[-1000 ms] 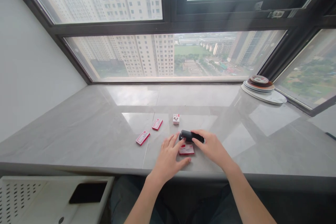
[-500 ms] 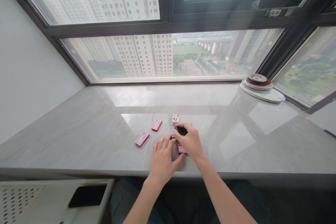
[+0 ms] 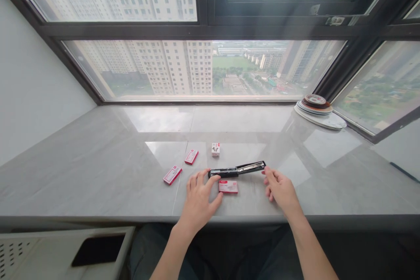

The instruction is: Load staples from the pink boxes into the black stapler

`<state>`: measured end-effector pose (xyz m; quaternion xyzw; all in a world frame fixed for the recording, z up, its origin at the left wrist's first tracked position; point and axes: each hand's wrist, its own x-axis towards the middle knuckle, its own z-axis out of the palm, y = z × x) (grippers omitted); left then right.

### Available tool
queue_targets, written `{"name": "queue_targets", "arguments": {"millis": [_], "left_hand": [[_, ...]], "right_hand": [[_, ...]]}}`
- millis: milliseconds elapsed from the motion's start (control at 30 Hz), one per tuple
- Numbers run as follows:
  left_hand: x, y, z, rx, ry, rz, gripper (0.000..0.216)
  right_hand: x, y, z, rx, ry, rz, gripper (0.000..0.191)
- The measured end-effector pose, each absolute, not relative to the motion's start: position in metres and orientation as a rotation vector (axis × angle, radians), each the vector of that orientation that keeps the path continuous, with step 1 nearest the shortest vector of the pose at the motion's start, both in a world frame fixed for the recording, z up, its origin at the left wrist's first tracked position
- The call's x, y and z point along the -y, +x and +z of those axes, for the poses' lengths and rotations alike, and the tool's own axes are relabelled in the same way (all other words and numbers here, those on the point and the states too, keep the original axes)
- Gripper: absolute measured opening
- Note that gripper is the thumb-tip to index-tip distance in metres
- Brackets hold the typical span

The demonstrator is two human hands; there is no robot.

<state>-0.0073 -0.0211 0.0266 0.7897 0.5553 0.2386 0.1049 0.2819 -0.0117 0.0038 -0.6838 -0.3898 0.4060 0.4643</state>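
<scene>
A black stapler (image 3: 236, 169) lies flipped open and stretched out flat on the grey stone sill (image 3: 98, 170). My left hand (image 3: 198, 199) rests with spread fingers, its fingertips touching the stapler's left end. My right hand (image 3: 281, 189) lies just right of the stapler's metal end, fingers loosely apart and holding nothing. A red staple box (image 3: 228, 187) sits between my hands, just below the stapler.
Two more red staple boxes (image 3: 172, 174) (image 3: 191, 156) lie to the left, and a small white box (image 3: 215, 149) stands behind the stapler. A stack of plates (image 3: 317, 109) sits at the far right by the window. A white perforated unit with a dark phone (image 3: 97, 250) is at the lower left.
The stapler was shut under my right hand; now it lies swung open flat. My right hand has let go and moved right. The left hand stayed at the stapler's left end.
</scene>
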Motion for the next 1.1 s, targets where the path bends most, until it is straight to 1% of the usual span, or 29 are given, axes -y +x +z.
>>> {"name": "queue_targets", "arguments": {"millis": [67,133,200,333,500,600,700,767,867,1000,1100], "left_hand": [[0.02,-0.007,0.026,-1.636,2.319,0.71,0.038],[0.018,-0.006,0.025,-1.639,2.305,0.712,0.035],[0.016,-0.007,0.024,-1.638,2.283,0.721,0.035],[0.01,-0.016,0.023,-1.575,2.249,0.729,0.034],[0.009,-0.029,0.026,-1.443,2.262,0.743,0.024],[0.012,-0.029,0.026,-1.441,2.276,0.783,0.035],[0.014,-0.025,0.024,-1.471,2.301,0.811,0.049],[0.015,-0.023,0.022,-1.487,2.32,0.816,0.05],[0.015,-0.023,0.023,-1.497,2.324,0.802,0.048],[0.015,-0.024,0.024,-1.487,2.314,0.787,0.048],[0.014,-0.025,0.024,-1.486,2.304,0.802,0.048]], "right_hand": [[0.02,0.266,0.008,1.105,-1.716,1.169,0.053],[0.023,0.244,0.011,1.229,-1.657,1.323,0.052],[0.021,0.224,0.012,1.305,-1.592,1.335,0.048],[0.013,0.211,0.011,1.371,-1.612,1.173,0.042],[0.015,0.235,0.02,1.477,-1.769,1.041,0.038],[0.018,0.241,0.031,1.545,-1.876,0.829,0.033],[0.013,0.227,0.043,1.629,-1.78,0.704,0.032],[0.005,0.212,0.046,1.69,-1.667,0.746,0.032],[-0.007,0.192,0.043,1.703,-1.559,0.891,0.033],[-0.017,0.177,0.032,1.581,-1.488,1.092,0.036],[-0.02,0.168,0.031,1.506,-1.443,1.131,0.032]]}}
